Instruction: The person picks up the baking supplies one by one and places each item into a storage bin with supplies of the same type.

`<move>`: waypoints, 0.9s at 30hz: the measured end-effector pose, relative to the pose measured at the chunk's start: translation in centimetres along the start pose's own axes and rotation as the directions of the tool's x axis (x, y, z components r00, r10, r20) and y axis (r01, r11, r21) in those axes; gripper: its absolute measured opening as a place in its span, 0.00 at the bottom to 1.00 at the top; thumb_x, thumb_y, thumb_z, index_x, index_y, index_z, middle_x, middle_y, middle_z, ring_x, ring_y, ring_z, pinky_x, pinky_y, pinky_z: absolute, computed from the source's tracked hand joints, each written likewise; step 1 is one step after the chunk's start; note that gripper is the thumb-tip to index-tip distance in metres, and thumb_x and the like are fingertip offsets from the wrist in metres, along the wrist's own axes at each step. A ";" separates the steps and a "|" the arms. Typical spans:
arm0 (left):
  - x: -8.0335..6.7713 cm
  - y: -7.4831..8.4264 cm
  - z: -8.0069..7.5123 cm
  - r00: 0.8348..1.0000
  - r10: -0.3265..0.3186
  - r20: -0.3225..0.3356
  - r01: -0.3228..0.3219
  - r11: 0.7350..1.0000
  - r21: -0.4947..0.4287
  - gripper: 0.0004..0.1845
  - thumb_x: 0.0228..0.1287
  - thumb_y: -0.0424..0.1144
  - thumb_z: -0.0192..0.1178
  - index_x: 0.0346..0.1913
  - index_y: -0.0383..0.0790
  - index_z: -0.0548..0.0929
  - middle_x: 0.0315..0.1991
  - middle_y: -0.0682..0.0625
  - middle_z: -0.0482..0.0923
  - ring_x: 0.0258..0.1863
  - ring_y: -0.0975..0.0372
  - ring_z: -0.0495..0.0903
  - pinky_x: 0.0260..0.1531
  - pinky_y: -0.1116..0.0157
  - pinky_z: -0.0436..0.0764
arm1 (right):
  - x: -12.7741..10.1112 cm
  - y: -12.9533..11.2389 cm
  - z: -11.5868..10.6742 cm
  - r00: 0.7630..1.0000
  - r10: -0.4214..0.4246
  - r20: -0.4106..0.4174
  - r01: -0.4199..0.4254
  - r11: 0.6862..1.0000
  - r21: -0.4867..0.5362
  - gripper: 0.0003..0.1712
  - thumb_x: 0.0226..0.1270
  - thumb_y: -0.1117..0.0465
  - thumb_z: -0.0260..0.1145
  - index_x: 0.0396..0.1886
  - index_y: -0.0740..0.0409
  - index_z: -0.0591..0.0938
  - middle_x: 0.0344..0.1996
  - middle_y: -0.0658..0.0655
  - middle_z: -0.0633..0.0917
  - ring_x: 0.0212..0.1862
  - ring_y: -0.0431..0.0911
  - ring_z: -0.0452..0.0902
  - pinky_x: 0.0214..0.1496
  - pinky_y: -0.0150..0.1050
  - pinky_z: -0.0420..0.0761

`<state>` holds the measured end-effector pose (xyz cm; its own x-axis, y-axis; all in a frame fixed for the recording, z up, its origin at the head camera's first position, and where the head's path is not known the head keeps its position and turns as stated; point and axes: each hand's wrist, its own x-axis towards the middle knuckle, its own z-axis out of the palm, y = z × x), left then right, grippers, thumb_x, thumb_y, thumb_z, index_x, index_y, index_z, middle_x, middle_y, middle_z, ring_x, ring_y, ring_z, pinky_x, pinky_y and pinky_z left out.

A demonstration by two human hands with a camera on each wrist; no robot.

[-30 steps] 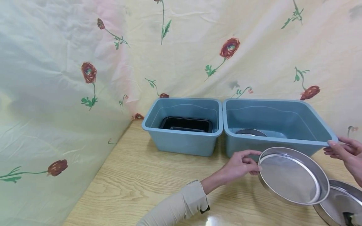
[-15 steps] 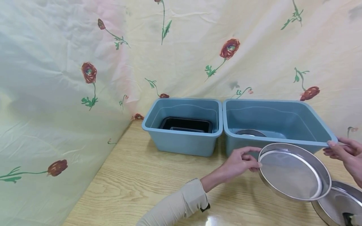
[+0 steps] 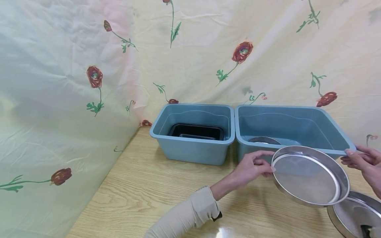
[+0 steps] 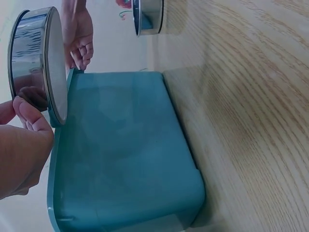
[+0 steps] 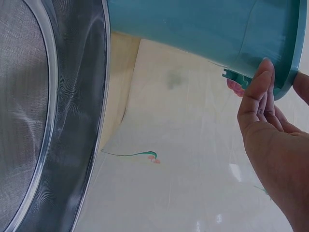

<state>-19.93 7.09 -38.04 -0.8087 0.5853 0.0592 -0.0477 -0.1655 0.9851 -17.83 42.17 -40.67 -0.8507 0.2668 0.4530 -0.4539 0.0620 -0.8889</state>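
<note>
My left hand (image 3: pixel 253 167) pinches the left rim of a round steel mesh sieve (image 3: pixel 309 177) and holds it tilted above the table, in front of the right blue bin (image 3: pixel 282 125). In the left wrist view the thumb and fingers of my left hand (image 4: pixel 19 150) clamp the sieve (image 4: pixel 36 58) on edge beside the bin (image 4: pixel 125 154). My right hand (image 3: pixel 361 160) grips the bin's near right corner rim. The right wrist view shows my right hand (image 5: pixel 270 140) under the bin's lip (image 5: pixel 203 24), with the sieve (image 5: pixel 53 121) close at the left.
A second steel sieve (image 3: pixel 354 215) lies on the wooden table (image 3: pixel 154 188) at the bottom right. Another steel piece (image 3: pixel 264 140) lies inside the right bin. The left blue bin (image 3: pixel 190 148) holds a black tray (image 3: pixel 196 131). A flowered cloth (image 3: pixel 74 99) hangs behind and to the left.
My left hand has raised the sieve a little, toward the right bin's front rim. My right hand has stayed on the bin's corner.
</note>
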 end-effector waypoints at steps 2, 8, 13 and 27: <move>0.0 0.1 0.0 1.000 0.004 0.004 -0.004 1.000 -0.009 0.24 0.68 0.21 0.63 0.65 0.36 0.80 0.29 0.48 0.85 0.27 0.65 0.82 0.43 0.60 0.86 | 0.0 -0.2 0.1 1.000 0.004 0.009 -0.004 1.000 0.018 0.24 0.74 0.80 0.55 0.46 0.45 0.85 0.25 0.44 0.89 0.26 0.32 0.86 0.28 0.21 0.78; 0.1 0.3 -0.1 1.000 0.004 0.010 -0.004 1.000 -0.011 0.24 0.68 0.21 0.63 0.66 0.35 0.80 0.31 0.42 0.85 0.27 0.65 0.81 0.37 0.69 0.84 | 0.0 -0.3 0.2 1.000 0.013 0.007 -0.013 1.000 0.025 0.26 0.74 0.80 0.54 0.47 0.45 0.85 0.25 0.45 0.89 0.26 0.32 0.86 0.28 0.21 0.78; 0.2 0.5 -0.2 1.000 0.019 0.012 -0.019 0.999 -0.042 0.24 0.67 0.19 0.62 0.65 0.33 0.80 0.32 0.37 0.85 0.26 0.65 0.81 0.36 0.70 0.83 | -0.1 -0.3 0.2 1.000 0.007 0.020 -0.008 0.999 0.044 0.25 0.75 0.80 0.54 0.48 0.46 0.85 0.26 0.45 0.90 0.26 0.33 0.86 0.28 0.22 0.79; 0.4 1.4 -0.4 0.998 0.062 0.017 -0.060 0.995 -0.083 0.24 0.67 0.18 0.61 0.65 0.30 0.79 0.32 0.34 0.84 0.26 0.64 0.81 0.36 0.70 0.83 | 0.2 1.9 -1.6 1.000 0.016 -0.018 -0.014 0.997 0.082 0.21 0.75 0.80 0.55 0.48 0.51 0.84 0.27 0.48 0.90 0.26 0.34 0.86 0.28 0.23 0.79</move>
<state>-20.60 6.75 -36.70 -0.7998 0.5876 0.1225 -0.0478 -0.2659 0.9628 -18.46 43.83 -42.42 -0.8529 0.2849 0.4376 -0.4619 -0.0210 -0.8867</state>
